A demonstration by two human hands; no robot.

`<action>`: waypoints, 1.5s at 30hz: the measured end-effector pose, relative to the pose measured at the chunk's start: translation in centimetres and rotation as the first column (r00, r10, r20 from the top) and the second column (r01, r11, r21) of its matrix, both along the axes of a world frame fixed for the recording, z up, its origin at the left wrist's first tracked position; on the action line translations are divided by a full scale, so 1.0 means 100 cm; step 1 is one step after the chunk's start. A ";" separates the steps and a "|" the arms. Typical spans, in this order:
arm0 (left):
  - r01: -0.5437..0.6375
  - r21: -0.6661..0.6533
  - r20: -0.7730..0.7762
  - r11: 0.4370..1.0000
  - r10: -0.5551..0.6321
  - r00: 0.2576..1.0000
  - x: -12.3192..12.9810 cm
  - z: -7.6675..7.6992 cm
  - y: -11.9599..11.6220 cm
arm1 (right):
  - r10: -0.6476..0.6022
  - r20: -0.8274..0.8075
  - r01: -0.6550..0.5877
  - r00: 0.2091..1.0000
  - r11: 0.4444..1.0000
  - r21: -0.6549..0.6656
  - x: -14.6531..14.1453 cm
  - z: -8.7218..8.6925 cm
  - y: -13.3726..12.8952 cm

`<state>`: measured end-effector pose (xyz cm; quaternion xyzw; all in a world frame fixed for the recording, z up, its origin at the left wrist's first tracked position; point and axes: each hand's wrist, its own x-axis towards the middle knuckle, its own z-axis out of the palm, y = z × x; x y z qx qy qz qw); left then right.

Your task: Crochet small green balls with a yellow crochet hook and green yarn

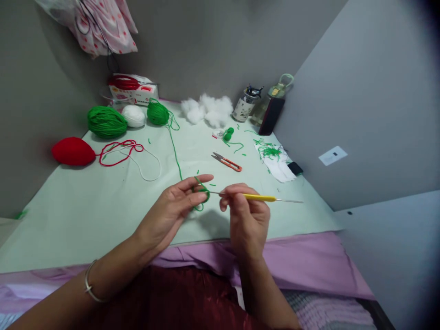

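Observation:
Between the thumb and fingers of my left hand [177,199] is a small green crochet piece [205,196], with green yarn looped over the raised index finger. That yarn [176,155] runs back over the table to a green ball [158,112]. My right hand [249,213] grips a crochet hook [259,197] by its yellow handle, pen-fashion. The hook's metal tip points left and meets the green piece; whether it passes through a stitch I cannot tell. A thin metal end sticks out to the right of the handle.
Thread snips [227,162] lie just beyond my hands. Red yarn [73,151], a larger green skein [107,122] and a white ball [133,116] sit at left. White stuffing [208,111], a pen jar [245,106] and a dark phone [272,117] stand behind; green scraps [270,152] lie right.

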<state>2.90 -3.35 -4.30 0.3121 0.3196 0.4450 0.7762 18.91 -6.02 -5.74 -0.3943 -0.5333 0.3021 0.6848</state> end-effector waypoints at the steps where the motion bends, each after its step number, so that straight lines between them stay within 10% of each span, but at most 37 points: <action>1: -0.005 0.047 -0.030 0.999 0.006 1.000 0.001 -0.001 -0.001 | 0.042 -0.013 -0.042 0.999 0.999 -0.013 -0.001 0.001 0.001; 20: 0.059 0.001 0.006 0.998 -0.059 0.998 -0.004 0.000 -0.003 | 0.176 -0.284 -0.216 0.943 0.970 -0.115 -0.002 -0.002 0.009; 30: -0.044 0.252 -0.233 0.967 0.105 0.967 -0.007 -0.001 -0.004 | -0.029 0.207 0.011 0.978 0.996 0.089 0.001 0.005 -0.010; 35: -0.069 0.371 -0.385 0.926 0.220 0.896 -0.007 0.001 -0.009 | -0.259 0.556 0.061 0.790 0.935 0.348 -0.001 0.000 -0.017; 39: -0.030 0.161 -0.177 0.987 0.058 0.983 -0.002 0.003 -0.009 | -0.412 0.650 0.120 0.639 0.887 0.445 -0.004 -0.007 -0.018; 45: 0.022 -0.022 0.006 1.000 -0.022 1.000 -0.003 0.001 -0.001 | -0.079 0.156 0.063 0.985 0.993 0.105 0.000 -0.001 -0.006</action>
